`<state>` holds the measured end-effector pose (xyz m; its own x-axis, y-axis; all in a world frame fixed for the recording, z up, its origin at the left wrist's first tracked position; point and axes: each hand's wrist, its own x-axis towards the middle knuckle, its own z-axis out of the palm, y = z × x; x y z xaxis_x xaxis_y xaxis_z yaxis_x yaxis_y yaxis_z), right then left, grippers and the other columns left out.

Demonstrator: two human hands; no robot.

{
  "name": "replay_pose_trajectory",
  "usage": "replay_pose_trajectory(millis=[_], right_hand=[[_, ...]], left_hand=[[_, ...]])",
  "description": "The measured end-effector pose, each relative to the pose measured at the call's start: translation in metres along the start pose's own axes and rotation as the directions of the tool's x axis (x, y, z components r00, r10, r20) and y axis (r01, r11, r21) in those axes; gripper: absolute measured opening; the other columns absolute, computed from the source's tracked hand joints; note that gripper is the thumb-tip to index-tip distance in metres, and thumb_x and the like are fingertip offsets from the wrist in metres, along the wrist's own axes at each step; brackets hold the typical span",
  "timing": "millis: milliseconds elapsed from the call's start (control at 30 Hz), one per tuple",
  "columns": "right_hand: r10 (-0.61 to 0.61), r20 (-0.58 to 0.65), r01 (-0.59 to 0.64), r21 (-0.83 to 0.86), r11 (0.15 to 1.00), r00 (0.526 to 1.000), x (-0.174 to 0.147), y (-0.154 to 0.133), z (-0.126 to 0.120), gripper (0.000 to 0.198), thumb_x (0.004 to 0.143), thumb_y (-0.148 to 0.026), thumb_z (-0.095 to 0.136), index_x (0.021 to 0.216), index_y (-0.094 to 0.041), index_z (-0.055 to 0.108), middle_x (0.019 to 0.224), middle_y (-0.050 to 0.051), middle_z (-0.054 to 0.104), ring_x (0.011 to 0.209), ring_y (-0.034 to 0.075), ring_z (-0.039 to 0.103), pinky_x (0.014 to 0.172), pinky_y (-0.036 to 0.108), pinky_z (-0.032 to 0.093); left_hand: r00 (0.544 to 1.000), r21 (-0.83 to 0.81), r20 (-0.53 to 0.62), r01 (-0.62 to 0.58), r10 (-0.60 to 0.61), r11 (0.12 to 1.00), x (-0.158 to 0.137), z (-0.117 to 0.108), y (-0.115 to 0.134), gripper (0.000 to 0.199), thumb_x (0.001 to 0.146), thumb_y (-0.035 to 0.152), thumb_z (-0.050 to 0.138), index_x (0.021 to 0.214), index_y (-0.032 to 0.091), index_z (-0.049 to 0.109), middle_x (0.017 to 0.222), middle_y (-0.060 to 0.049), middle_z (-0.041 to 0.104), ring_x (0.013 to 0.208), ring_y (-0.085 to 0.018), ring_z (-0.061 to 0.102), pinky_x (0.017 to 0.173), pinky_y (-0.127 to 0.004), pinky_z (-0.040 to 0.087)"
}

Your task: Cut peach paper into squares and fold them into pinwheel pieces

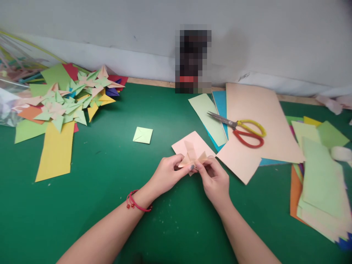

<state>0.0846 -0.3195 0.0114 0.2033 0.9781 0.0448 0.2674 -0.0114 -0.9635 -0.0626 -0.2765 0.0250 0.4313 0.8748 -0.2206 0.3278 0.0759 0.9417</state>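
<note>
Between my two hands is a small peach origami piece (189, 150) with several pointed flaps standing up. My left hand (172, 171) pinches its left side, thumb pressed near the middle. From the other side my right hand (216, 179) is closed on it, thumb and fingers at its lower right. Part of the fold is hidden behind the fingers. Just beyond it, flat on the green table (110, 212), lies a square of peach paper (194, 136). A small folded light green square (143, 135) rests to the left of my hands.
Scissors (233, 126) with yellow and red handles lie on peach sheets (253, 106) at the right. A pile of folded paper stars (63, 104) is at the far left, above a yellow strip (56, 154). Green sheets (323, 179) and a white tape roll (341, 153) sit far right.
</note>
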Motion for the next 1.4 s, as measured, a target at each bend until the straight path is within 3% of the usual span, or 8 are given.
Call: replay_pose_trajectory(millis=[200, 367, 633, 867, 1400], right_hand=[[-0.013, 0.073, 0.01, 0.047, 0.999, 0.997, 0.0015, -0.0013, -0.001, 0.01, 0.084, -0.024, 0.053, 0.075, -0.021, 0.054, 0.07, 0.0, 0.054, 0.064, 0.014, 0.054, 0.062, 0.029, 0.043], [-0.001, 0.093, 0.003, -0.013, 1.0, 0.996, -0.0007, 0.0006, -0.0013, 0.011, 0.082, -0.024, 0.055, 0.073, -0.02, 0.053, 0.068, 0.0, 0.054, 0.062, 0.014, 0.052, 0.058, 0.026, 0.043], [-0.025, -0.002, 0.026, 0.045, 0.999, 1.0, -0.005, 0.0008, 0.0, 0.008, 0.081, -0.02, 0.057, 0.074, -0.02, 0.053, 0.067, -0.001, 0.059, 0.061, 0.012, 0.057, 0.056, 0.023, 0.046], [-0.097, -0.048, 0.099, 0.034, 0.994, 0.994, -0.0051, -0.0017, 0.0005, 0.01, 0.08, -0.017, 0.058, 0.072, -0.02, 0.053, 0.069, -0.002, 0.06, 0.064, 0.012, 0.057, 0.06, 0.023, 0.047], [-0.117, -0.117, 0.123, 0.039, 0.992, 0.986, -0.0053, -0.0034, 0.0021, 0.011, 0.08, -0.015, 0.058, 0.071, -0.019, 0.053, 0.066, -0.002, 0.057, 0.062, 0.011, 0.054, 0.058, 0.022, 0.044]], left_hand=[[1.0, 0.063, -0.011, -0.006, 0.007, 0.998, -0.0001, -0.0002, 0.0002, 0.037, 0.078, 0.038, 0.052, 0.057, 0.017, 0.03, 0.054, 0.006, 0.025, 0.051, -0.007, 0.025, 0.046, -0.019, 0.018], [0.999, 0.065, 0.025, -0.026, 0.024, 0.998, -0.0003, -0.0009, 0.0019, 0.033, 0.077, 0.032, 0.054, 0.057, 0.016, 0.033, 0.054, 0.006, 0.029, 0.051, -0.006, 0.027, 0.046, -0.019, 0.019], [0.999, -0.135, 0.046, -0.003, 0.009, 0.991, -0.0012, 0.0002, 0.007, 0.027, 0.077, 0.028, 0.057, 0.058, 0.015, 0.043, 0.058, 0.005, 0.051, 0.052, -0.006, 0.046, 0.047, -0.017, 0.028], [0.994, -0.297, 0.105, 0.048, -0.017, 0.954, -0.0011, -0.001, 0.0071, 0.021, 0.078, 0.026, 0.058, 0.063, 0.015, 0.049, 0.068, 0.0, 0.067, 0.068, -0.013, 0.064, 0.055, -0.018, 0.041], [0.989, -0.459, 0.126, 0.123, -0.073, 0.88, -0.001, 0.0007, 0.0047, 0.018, 0.077, 0.027, 0.06, 0.07, 0.013, 0.054, 0.076, -0.008, 0.071, 0.076, -0.017, 0.067, 0.071, -0.025, 0.05]])
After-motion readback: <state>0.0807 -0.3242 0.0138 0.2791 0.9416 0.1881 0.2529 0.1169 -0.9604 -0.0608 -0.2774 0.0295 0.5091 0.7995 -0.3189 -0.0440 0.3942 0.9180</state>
